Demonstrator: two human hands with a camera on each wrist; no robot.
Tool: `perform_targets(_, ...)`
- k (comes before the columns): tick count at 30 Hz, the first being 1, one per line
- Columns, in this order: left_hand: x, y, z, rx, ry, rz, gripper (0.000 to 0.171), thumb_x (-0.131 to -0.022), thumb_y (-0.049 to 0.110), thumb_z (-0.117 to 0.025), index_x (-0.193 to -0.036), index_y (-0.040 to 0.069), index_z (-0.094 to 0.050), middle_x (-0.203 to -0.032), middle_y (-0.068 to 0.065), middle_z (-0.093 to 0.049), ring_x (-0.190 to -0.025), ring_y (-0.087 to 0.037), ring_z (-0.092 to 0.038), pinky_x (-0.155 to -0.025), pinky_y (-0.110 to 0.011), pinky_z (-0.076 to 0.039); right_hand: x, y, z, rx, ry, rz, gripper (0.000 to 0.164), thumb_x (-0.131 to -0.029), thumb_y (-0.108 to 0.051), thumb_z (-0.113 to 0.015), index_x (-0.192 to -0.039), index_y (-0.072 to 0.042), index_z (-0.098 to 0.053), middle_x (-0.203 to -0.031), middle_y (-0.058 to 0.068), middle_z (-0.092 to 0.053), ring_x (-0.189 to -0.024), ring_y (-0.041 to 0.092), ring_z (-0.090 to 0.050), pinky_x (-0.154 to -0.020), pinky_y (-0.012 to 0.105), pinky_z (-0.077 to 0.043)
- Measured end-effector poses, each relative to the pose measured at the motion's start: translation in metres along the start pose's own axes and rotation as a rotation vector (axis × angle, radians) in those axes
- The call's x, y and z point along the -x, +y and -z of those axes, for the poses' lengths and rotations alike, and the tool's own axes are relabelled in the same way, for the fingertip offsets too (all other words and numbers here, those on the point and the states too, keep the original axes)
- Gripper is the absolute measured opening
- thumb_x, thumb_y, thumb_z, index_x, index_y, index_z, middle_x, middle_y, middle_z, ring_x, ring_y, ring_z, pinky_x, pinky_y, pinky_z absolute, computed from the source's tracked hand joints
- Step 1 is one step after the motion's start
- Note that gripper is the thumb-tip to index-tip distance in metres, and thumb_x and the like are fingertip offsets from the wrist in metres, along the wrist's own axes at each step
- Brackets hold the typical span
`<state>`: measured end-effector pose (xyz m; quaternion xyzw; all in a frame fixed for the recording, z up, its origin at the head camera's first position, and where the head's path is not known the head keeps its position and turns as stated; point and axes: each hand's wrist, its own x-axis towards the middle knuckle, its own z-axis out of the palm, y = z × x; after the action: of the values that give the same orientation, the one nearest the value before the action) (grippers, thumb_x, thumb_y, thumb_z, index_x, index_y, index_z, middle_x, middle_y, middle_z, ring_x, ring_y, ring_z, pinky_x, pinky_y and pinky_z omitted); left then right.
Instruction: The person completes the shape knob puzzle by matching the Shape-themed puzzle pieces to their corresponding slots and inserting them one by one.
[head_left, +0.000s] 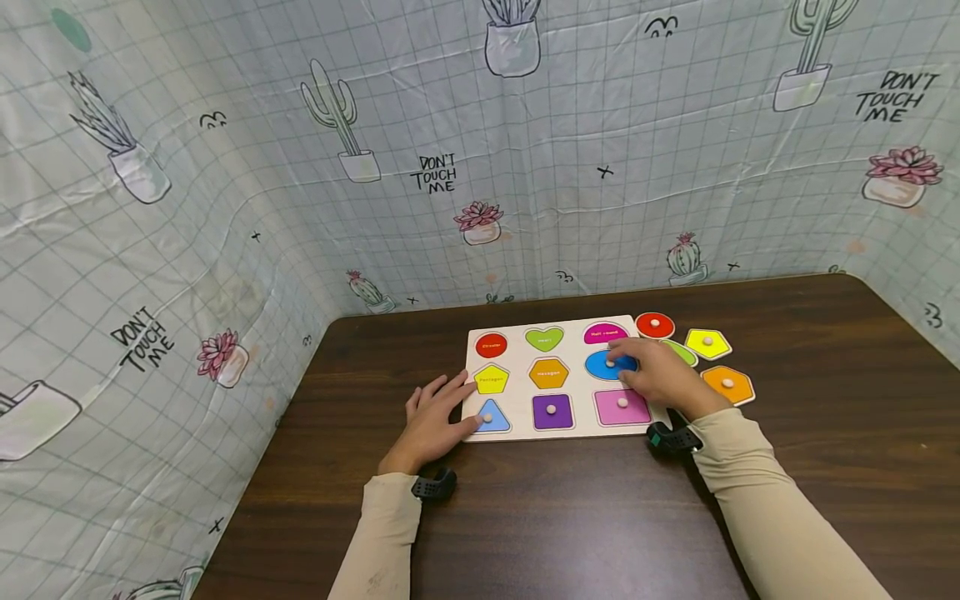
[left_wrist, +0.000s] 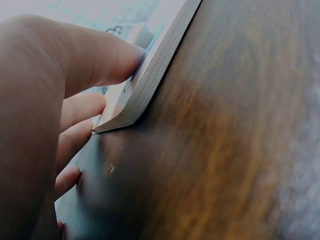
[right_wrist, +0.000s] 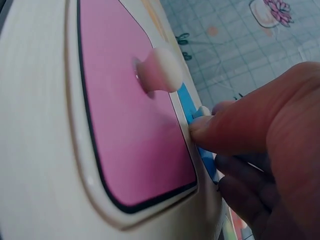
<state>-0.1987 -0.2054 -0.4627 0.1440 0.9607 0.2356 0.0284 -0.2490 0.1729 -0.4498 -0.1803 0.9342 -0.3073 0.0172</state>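
A white shape puzzle board [head_left: 519, 398] lies on the table. My left hand [head_left: 431, 425] rests at its left edge with fingers spread, the thumb [left_wrist: 112, 57] touching the board by the blue triangle piece [head_left: 494, 419]. The right hand [head_left: 663, 375] reaches over the board's right side. Its thumb and a finger pinch at the knob of the blue oval piece [head_left: 598, 367], which lies at its slot; the palm side is hidden. Close to that hand, the pink rectangle piece [right_wrist: 120, 125] sits in the board, knob up. A purple square piece [head_left: 562, 419] sits in the bottom row.
Right of the board lie a red circle piece [head_left: 664, 327], a partly covered green piece [head_left: 680, 352], a yellow pentagon piece [head_left: 707, 350] and an orange hexagon piece [head_left: 738, 385]. Printed slots fill the upper rows. A patterned cloth [head_left: 570, 225] hangs behind the dark wooden table [head_left: 555, 517].
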Motion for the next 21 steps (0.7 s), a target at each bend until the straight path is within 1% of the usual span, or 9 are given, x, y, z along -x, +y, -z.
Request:
perform_targets(7,-0.001,0.000,0.000,0.013,-0.001,-0.014,0.063,-0.091,0.045,-0.060,-0.150,0.022,-0.050,-0.162,0.005,-0.032,-0.149,-0.030,-0.019,-0.116,-0.060,0.000,0.002,0.001,-0.001,-0.021,0.020,-0.022,0.031,-0.089,-0.007,-0.069,-0.120,-0.002,-0.070,-0.132,0.021,-0.061,-0.125,0.045,-0.050,-0.103,0.062,-0.040)
perform_targets(11,-0.001,0.000,0.000,0.007,0.000,-0.012,0.063,-0.091,0.044,-0.060,-0.150,0.023,-0.050,-0.162,0.006,-0.032,-0.149,-0.030,-0.019,-0.116,-0.060,0.000,0.005,0.000,0.000,-0.069,0.061,-0.054,0.033,-0.091,-0.010,-0.068,-0.124,-0.003,-0.069,-0.125,0.021,-0.064,-0.111,0.039,-0.055,-0.096,0.057,-0.047)
perform_targets(15,0.000,0.000,-0.001,0.003,0.000,-0.009,0.064,-0.091,0.045,-0.060,-0.150,0.023,-0.050,-0.162,0.005,-0.032,-0.149,-0.029,-0.019,-0.116,-0.060,-0.001,0.009,-0.001,0.005,-0.106,0.125,-0.066,0.033,-0.093,-0.015,-0.068,-0.124,-0.005,-0.070,-0.117,0.019,-0.067,-0.097,0.033,-0.060,-0.082,0.049,-0.052)
perform_targets(18,0.000,0.000,-0.001,-0.001,0.004,-0.002,0.064,-0.091,0.045,-0.061,-0.150,0.023,-0.050,-0.162,0.004,-0.032,-0.149,-0.030,-0.019,-0.116,-0.060,-0.001,0.014,0.001,0.012,-0.124,0.163,-0.062,0.032,-0.094,-0.017,-0.067,-0.123,-0.004,-0.070,-0.118,0.020,-0.067,-0.095,0.034,-0.064,-0.081,0.048,-0.055)
perform_targets(21,0.000,0.001,0.000,-0.004,0.008,0.002,0.064,-0.090,0.044,-0.062,-0.150,0.023,-0.050,-0.161,0.003,-0.033,-0.149,-0.030,-0.020,-0.116,-0.060,-0.002,0.021,0.005,0.019,-0.141,0.173,-0.066,0.032,-0.096,-0.018,-0.065,-0.124,-0.003,-0.069,-0.120,0.022,-0.066,-0.099,0.038,-0.065,-0.083,0.050,-0.056)
